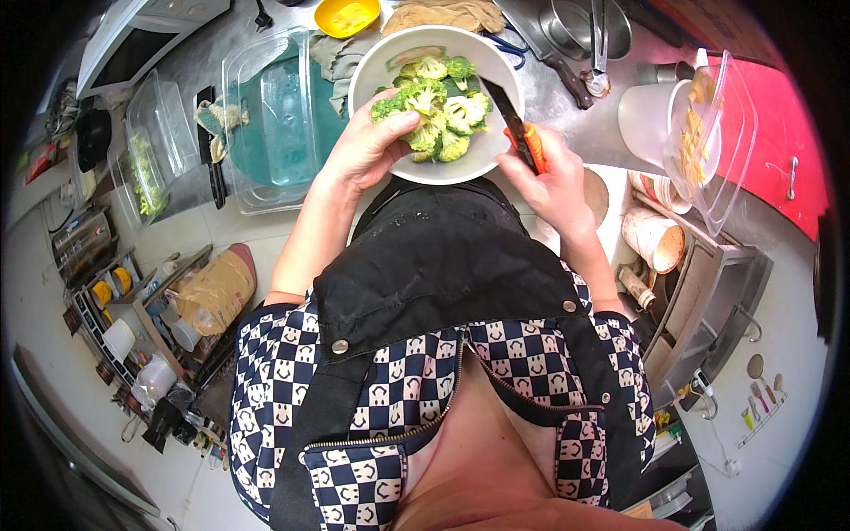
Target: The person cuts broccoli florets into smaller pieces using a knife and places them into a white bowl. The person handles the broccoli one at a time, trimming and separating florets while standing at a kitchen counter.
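A large white bowl (435,176) is directly before me at the counter's front edge. Cut broccoli florets (465,114) lie inside it. My left hand (367,147) reaches over the bowl's left rim and grips a broccoli piece (428,126), thumb on top; the fingers beneath are hidden. In my right hand (554,179), at the right rim, is a knife (529,143) with an orange and dark handle. Its dark blade slants up and left over the bowl, apart from the held broccoli.
Left of the bowl, a clear plastic container (265,143) rests on a green board (325,126). A black-handled knife (217,179) lies beyond it, near another container with green pieces (147,186). Rightward are a brown-handled knife (568,76) and a white bucket (643,123).
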A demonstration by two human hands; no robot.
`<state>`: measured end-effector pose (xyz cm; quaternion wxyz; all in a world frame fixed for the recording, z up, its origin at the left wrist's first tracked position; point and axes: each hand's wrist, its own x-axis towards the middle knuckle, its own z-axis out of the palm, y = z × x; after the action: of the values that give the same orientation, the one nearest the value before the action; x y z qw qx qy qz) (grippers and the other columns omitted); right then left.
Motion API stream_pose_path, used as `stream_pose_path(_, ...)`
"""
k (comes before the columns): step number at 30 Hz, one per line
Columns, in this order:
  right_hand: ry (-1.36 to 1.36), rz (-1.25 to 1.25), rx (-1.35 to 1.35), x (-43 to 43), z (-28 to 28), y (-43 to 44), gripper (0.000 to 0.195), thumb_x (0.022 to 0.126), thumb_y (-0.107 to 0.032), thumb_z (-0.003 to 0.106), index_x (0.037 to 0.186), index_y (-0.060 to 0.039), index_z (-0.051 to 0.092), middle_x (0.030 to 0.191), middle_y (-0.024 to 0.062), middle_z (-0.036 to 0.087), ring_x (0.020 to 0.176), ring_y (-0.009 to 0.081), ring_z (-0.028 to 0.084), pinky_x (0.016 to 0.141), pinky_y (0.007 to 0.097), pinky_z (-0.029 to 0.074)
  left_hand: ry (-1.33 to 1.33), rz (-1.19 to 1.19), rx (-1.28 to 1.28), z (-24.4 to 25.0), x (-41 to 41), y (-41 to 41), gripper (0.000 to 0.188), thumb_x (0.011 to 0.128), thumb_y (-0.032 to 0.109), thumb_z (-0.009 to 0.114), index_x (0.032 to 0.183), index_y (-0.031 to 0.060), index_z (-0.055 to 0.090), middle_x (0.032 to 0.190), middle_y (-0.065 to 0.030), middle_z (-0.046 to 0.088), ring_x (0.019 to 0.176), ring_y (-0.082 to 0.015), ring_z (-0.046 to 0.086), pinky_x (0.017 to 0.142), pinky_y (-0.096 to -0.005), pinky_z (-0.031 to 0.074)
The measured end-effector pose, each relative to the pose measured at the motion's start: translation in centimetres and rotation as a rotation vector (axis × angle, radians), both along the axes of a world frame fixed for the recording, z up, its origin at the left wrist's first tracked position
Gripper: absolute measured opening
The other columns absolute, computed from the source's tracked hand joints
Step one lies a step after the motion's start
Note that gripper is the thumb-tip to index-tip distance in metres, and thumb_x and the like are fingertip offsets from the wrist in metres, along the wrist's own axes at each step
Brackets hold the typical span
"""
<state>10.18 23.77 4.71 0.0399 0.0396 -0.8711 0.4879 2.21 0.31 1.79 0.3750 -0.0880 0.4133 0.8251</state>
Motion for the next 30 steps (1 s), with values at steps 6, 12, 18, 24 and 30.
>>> stream_pose_path(6, 0.321, 0.186, -0.032, -4.1, -1.2, -2.0, 0.044, 0.068, -0.015, 0.081, 0.105, -0.0022, 0.06, 0.094, 0.0129, 0.066, 0.079, 0.0271, 0.066, 0.068, 0.0324, 0.053, -0.026, -0.149, -0.003, -0.1, 0.3, 0.9, 0.059, 0.078, 0.006, 0.072, 0.128, -0.0017, 0.041, 0.113, -0.0118, 0.059, 0.101, -0.0197, 0.061, 0.085, -0.032, 0.052)
stream_pose_path(12, 0.244, 0.223, -0.14, -6.1, -2.2, -1.9, 0.038, 0.071, -0.008, 0.074, 0.107, -0.0025, 0.06, 0.09, 0.0099, 0.066, 0.077, 0.0174, 0.066, 0.068, 0.0284, 0.052, 0.043, -0.23, -0.095, -0.3, 0.3, 0.4, 0.058, 0.075, 0.006, 0.073, 0.125, -0.0027, 0.045, 0.108, -0.0109, 0.062, 0.098, -0.0172, 0.062, 0.083, -0.0289, 0.052)
stream_pose_path(18, -0.12, -0.057, -0.42, -8.1, -2.7, -1.2, 0.04, 0.074, -0.01, 0.072, 0.111, -0.0029, 0.059, 0.089, 0.0008, 0.064, 0.079, 0.0071, 0.059, 0.074, 0.0245, 0.05, 0.073, -0.319, 0.117, 0.0, -0.2, -0.5, 0.073, 0.068, 0.026, 0.08, 0.125, -0.0032, 0.045, 0.12, -0.0167, 0.057, 0.106, -0.0226, 0.059, 0.094, -0.0328, 0.047)
stream_pose_path(24, -0.088, -0.189, -0.198, -8.3, -2.7, -1.7, 0.033, 0.081, -0.023, 0.069, 0.106, -0.002, 0.06, 0.089, 0.0105, 0.067, 0.078, 0.0163, 0.064, 0.073, 0.0296, 0.05, 0.045, -0.015, 0.17, -0.4, -0.3, -0.9, 0.069, 0.073, 0.028, 0.079, 0.129, 0.0124, 0.043, 0.129, -0.0148, 0.051, 0.117, -0.0278, 0.052, 0.097, -0.0461, 0.044)
stream_pose_path(30, 0.152, 0.038, 0.11, -2.6, -0.5, -3.4, 0.027, 0.082, -0.017, 0.067, 0.104, -0.0021, 0.059, 0.086, 0.0168, 0.064, 0.077, 0.0343, 0.064, 0.065, 0.0373, 0.052, 0.053, 0.194, 0.158, -1.3, -1.2, -0.7, 0.056, 0.076, 0.017, 0.076, 0.122, 0.012, 0.045, 0.121, -0.0092, 0.053, 0.116, -0.0241, 0.051, 0.1, -0.0448, 0.043)
